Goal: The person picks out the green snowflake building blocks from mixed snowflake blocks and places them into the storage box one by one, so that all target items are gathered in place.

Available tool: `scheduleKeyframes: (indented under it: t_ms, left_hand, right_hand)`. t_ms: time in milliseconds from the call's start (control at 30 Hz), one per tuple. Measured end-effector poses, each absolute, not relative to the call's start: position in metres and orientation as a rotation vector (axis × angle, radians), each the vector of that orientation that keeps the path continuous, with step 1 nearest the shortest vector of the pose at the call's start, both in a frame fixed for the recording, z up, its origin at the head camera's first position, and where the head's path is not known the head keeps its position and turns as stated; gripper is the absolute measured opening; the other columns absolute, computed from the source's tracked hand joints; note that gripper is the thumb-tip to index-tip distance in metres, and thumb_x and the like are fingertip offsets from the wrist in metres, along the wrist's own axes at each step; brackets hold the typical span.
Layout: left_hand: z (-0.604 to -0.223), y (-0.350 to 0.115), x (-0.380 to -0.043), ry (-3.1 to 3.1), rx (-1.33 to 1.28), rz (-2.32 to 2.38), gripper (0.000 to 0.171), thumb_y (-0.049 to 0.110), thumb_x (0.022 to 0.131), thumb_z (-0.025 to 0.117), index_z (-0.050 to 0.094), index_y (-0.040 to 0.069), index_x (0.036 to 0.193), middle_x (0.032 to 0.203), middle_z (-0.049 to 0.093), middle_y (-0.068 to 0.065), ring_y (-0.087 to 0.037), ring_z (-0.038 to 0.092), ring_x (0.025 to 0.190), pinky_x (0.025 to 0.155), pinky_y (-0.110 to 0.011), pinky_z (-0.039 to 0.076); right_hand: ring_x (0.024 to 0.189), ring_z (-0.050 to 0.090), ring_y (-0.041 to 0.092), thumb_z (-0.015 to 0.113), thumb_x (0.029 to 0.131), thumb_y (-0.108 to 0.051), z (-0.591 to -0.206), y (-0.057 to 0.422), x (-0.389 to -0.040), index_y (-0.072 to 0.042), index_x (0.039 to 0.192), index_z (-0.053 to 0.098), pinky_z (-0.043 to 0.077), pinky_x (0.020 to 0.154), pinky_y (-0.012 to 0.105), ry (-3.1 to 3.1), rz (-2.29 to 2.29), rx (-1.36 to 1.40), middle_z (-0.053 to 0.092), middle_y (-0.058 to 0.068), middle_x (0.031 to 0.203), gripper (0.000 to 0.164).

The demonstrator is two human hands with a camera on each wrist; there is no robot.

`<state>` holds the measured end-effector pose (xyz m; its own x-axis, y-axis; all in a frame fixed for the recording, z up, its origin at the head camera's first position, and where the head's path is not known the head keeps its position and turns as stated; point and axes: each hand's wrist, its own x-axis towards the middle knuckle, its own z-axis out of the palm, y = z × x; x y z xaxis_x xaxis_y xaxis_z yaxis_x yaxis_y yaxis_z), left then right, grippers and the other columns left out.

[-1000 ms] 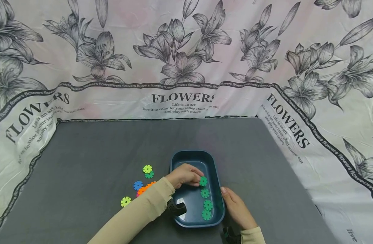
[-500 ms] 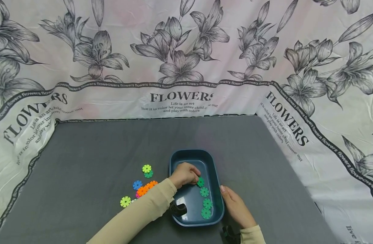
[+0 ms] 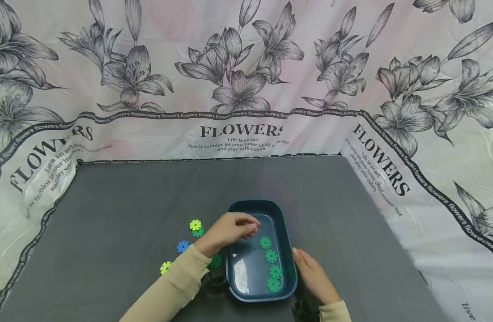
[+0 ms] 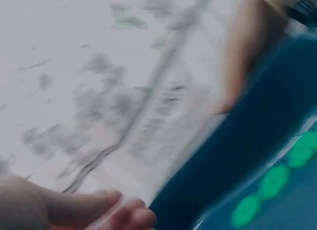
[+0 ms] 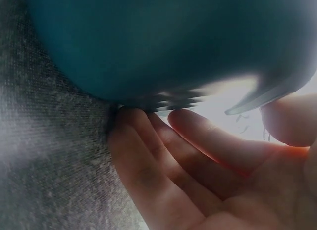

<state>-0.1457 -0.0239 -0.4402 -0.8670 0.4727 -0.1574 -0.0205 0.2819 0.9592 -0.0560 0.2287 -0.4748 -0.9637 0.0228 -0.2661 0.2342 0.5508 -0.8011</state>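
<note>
Above the left part of the blue tray (image 3: 239,293) hovers my left hand (image 3: 226,230), its fingers loosely bent and nothing seen between them. Blur softens that left hand (image 4: 74,207) in the left wrist view. Inside the tray, several green notched discs (image 3: 271,256) lie in a line along the right side. My right hand (image 3: 316,277) holds the tray's right side; in the right wrist view its thumb is at the rim and its fingertips (image 5: 181,116) touch the outer wall.
Left of the tray, on the grey table (image 3: 121,214), lie a yellow disc (image 3: 195,224) overlapping a green one, a blue disc (image 3: 183,246), another yellow disc (image 3: 166,267) and a green disc (image 3: 216,260). My left sleeve covers part of this area. A flower-printed cloth (image 3: 238,134) stands behind.
My left hand has let go of the farthest green disc, which stays in the tray, and has moved left and up. The sleeve now hides the orange discs. My right hand stays put.
</note>
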Motion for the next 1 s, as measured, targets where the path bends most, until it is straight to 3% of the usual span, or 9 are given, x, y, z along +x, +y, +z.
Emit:
scheduleKeyframes:
  t_ms: [100,200,400,700,1000]
  left_hand:
    - [-0.443,-0.054,-0.149,2.124,0.313,1.760,0.028,0.023,0.097,0.058,0.065,0.007,0.118,0.105,0.068,-0.010,-0.027,0.065,0.095,0.087,-0.045,0.052]
    - [-0.457,-0.086,-0.155,2.313,0.210,1.738,0.028,0.025,0.096,0.060,0.065,0.010,0.119,0.105,0.065,-0.007,-0.026,0.062,0.094,0.083,-0.041,0.052]
    - [-0.489,-0.131,-0.162,2.706,0.268,1.325,0.030,0.011,0.090,0.066,0.064,0.009,0.121,0.103,0.061,-0.007,-0.018,0.052,0.082,0.072,-0.033,0.045]
    - [-0.504,-0.142,-0.161,2.890,0.381,1.079,0.024,0.014,0.086,0.072,0.069,0.008,0.109,0.097,0.055,-0.007,-0.023,0.050,0.089,0.080,-0.041,0.045]
    - [-0.507,-0.145,-0.161,2.882,0.302,1.173,0.021,0.021,0.081,0.078,0.069,0.010,0.097,0.087,0.055,-0.003,-0.016,0.045,0.074,0.069,-0.032,0.039]
  right_hand:
    - [0.131,0.042,0.042,0.035,0.102,-0.046,-0.475,0.231,-0.053,0.007,0.134,0.049,0.033,0.106,0.056,2.563,-1.358,0.229,0.050,0.026,0.136,0.064]
    - [0.132,0.039,0.043,0.035,0.103,-0.046,-0.474,0.232,-0.052,0.010,0.136,0.045,0.031,0.106,0.057,2.548,-1.371,0.237,0.047,0.028,0.139,0.065]
    - [0.133,0.038,0.044,0.036,0.102,-0.046,-0.475,0.233,-0.051,0.011,0.136,0.044,0.031,0.107,0.058,2.514,-1.415,0.251,0.045,0.029,0.140,0.067]
    - [0.133,0.038,0.044,0.036,0.103,-0.043,-0.477,0.229,-0.055,0.011,0.136,0.044,0.031,0.106,0.058,2.508,-1.427,0.249,0.045,0.029,0.139,0.064]
    - [0.133,0.038,0.043,0.036,0.103,-0.044,-0.477,0.226,-0.055,0.011,0.136,0.044,0.032,0.106,0.057,2.495,-1.464,0.241,0.046,0.028,0.139,0.064]
